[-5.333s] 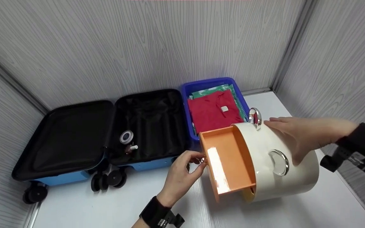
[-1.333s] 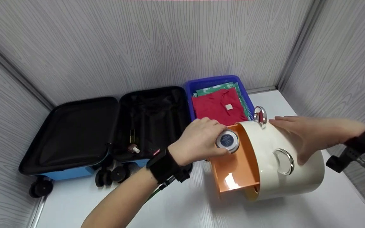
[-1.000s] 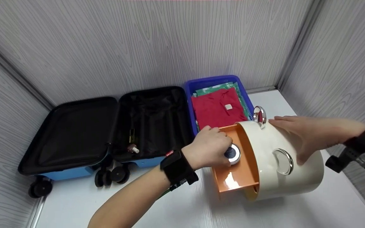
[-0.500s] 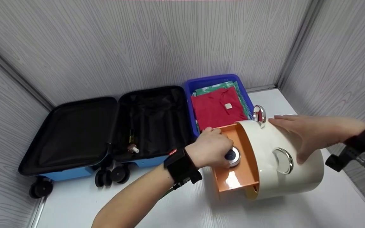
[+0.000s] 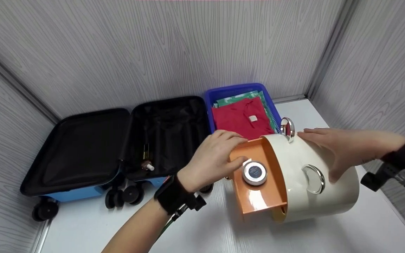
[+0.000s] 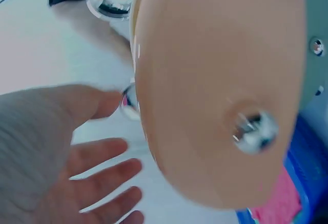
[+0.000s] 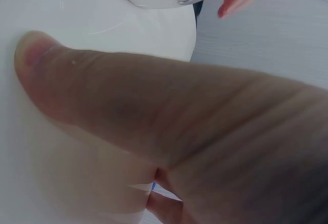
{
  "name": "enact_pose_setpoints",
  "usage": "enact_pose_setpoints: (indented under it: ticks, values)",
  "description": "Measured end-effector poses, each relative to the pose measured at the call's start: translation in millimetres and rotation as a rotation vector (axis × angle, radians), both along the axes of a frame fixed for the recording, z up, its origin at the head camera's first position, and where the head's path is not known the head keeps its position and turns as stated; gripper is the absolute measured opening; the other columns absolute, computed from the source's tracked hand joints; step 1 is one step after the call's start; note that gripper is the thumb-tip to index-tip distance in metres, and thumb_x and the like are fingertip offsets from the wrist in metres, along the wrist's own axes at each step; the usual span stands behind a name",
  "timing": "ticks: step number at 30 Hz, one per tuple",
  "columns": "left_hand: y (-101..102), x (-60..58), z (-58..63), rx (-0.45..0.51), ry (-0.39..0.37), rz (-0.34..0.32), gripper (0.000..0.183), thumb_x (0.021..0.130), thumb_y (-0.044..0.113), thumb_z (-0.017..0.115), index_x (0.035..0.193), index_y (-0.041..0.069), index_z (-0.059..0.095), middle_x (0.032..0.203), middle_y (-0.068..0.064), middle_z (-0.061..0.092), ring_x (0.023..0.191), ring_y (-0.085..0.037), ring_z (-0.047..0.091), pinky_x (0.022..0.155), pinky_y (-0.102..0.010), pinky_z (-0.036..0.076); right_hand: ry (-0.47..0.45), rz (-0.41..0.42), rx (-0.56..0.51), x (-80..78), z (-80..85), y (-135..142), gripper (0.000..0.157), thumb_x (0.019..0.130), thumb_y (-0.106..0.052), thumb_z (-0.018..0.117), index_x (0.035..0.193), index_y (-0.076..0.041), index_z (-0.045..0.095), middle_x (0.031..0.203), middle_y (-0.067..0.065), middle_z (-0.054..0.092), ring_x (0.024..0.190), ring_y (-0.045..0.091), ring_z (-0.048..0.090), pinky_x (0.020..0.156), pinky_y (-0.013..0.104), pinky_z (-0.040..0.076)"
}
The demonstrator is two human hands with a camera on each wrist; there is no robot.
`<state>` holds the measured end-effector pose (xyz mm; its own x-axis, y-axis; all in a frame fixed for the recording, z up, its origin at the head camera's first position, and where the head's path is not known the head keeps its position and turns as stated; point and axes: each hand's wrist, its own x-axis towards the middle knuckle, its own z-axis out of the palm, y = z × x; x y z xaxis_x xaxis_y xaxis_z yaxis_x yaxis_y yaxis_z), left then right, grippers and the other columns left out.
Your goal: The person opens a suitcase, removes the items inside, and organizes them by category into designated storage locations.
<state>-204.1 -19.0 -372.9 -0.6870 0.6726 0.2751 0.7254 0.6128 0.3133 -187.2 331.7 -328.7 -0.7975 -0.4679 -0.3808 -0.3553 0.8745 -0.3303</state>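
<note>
A round silver-rimmed tin with a dark label lies on the floor of the pulled-out orange drawer. Just left of it my left hand hovers over the drawer's front edge, fingers spread and holding nothing. In the left wrist view the drawer's rounded front bears a shiny knob. My right hand rests on the curved cream storage box with fingers stretched out, its thumb lying along the glossy surface in the right wrist view. Chrome ring handles project from the box.
An open suitcase with black lining lies at the left. A small bottle with a white cap is inside its right half. Behind the drawer stands a blue basket with a folded red garment over green ones.
My left hand earlier pinched the drawer knob, then carried the tin from the suitcase into the drawer. It has now let go and drawn back left. My right hand stays on the box.
</note>
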Motion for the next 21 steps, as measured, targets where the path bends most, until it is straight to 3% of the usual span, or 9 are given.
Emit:
enact_pose_setpoints:
  ticks: [5,10,16,21]
  values:
    - [-32,8.4,-22.2,0.198,0.005,0.087,0.027,0.096,0.029,0.073,0.12,0.015,0.072,0.118,0.003,0.067,0.112,-0.017,0.057,0.099,-0.034,0.047,0.002,-0.007,0.003,1.1,-0.1,0,0.126,0.054,-0.023,0.095,0.161,-0.011,0.03,0.162,0.023,0.031,0.147,0.049,0.027,0.108,0.073,0.031]
    - [-50,24.8,-55.7,0.293,-0.08,0.134,0.029,0.093,0.028,0.078,0.119,0.018,0.072,0.115,0.008,0.068,0.107,-0.011,0.058,0.091,-0.033,0.05,0.001,-0.005,0.005,2.3,0.9,0,0.126,0.054,-0.023,0.095,0.162,-0.011,0.03,0.162,0.022,0.031,0.147,0.048,0.027,0.107,0.073,0.031]
    - [-46,41.1,-91.8,0.388,-0.213,0.175,0.032,0.094,0.03,0.078,0.122,0.018,0.071,0.115,0.011,0.068,0.106,-0.013,0.061,0.09,-0.034,0.052,0.005,0.0,0.006,1.9,1.0,1,0.127,0.054,-0.025,0.095,0.161,-0.009,0.03,0.162,0.023,0.03,0.147,0.049,0.027,0.109,0.073,0.029]
    - [-37,45.1,-106.6,0.495,-0.306,0.203,0.033,0.095,0.037,0.075,0.122,0.018,0.071,0.115,0.011,0.069,0.105,-0.011,0.063,0.092,-0.039,0.053,0.002,0.003,-0.001,0.4,-0.7,1,0.126,0.054,-0.024,0.095,0.161,-0.009,0.03,0.162,0.023,0.03,0.147,0.049,0.026,0.109,0.073,0.029]
